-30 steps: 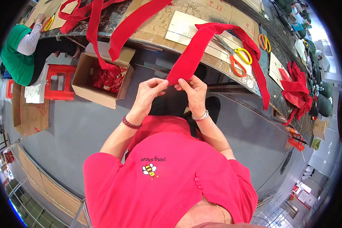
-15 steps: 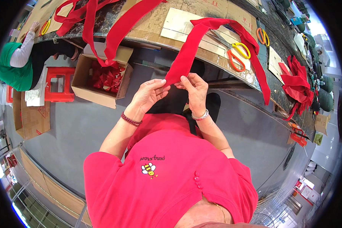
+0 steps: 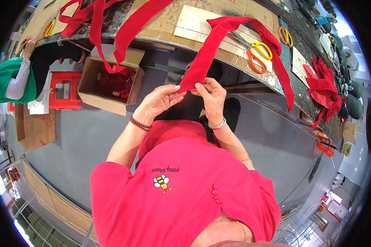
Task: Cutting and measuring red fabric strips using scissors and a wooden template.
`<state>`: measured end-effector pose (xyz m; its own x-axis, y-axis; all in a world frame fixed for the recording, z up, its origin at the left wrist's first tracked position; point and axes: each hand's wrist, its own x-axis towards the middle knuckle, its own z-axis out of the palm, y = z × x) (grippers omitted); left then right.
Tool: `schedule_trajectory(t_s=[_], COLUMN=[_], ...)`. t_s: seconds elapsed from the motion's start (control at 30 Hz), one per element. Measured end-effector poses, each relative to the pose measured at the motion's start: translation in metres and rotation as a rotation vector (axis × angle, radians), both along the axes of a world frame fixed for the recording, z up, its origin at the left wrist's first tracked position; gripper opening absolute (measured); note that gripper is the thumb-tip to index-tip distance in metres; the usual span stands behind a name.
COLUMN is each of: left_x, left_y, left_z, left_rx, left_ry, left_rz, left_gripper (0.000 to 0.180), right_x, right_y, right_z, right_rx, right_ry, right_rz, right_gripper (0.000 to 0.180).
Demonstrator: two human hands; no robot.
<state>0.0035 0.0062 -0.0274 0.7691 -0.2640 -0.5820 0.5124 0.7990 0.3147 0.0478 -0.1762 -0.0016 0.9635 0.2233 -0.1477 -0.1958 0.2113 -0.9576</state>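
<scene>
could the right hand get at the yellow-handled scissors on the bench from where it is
Probably yes: the right hand pinches the red fabric strip, but the yellow-handled scissors lie uncovered on the cardboard-topped bench just beyond, nothing between.

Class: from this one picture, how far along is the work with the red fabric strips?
Done, it seems: red pieces fill the cardboard box. In hand: the left hand and right hand pinch the end of a red strip. Left: more strips drape the workbench.
</scene>
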Motion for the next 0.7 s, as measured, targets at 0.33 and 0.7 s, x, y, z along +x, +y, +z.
schedule_trajectory(t_s=[0.33,0.7], left_x=[0.001,0.005], left_y=[0.0,0.006], left_z=[0.003,0.006], left_rx=[0.153,0.364], left_ry=[-0.08,-0.136], left_rz=[-0.076,-0.14], left_gripper=[0.02,0.039], right_x=[0.001,0.002], right_y=[-0.001,-0.011], right_z=[-0.002,-0.014], right_rx=[0.039,0.141], right_ry=[0.025,0.217], right_rz=[-0.009,-0.002], right_gripper=[0.014,0.015])
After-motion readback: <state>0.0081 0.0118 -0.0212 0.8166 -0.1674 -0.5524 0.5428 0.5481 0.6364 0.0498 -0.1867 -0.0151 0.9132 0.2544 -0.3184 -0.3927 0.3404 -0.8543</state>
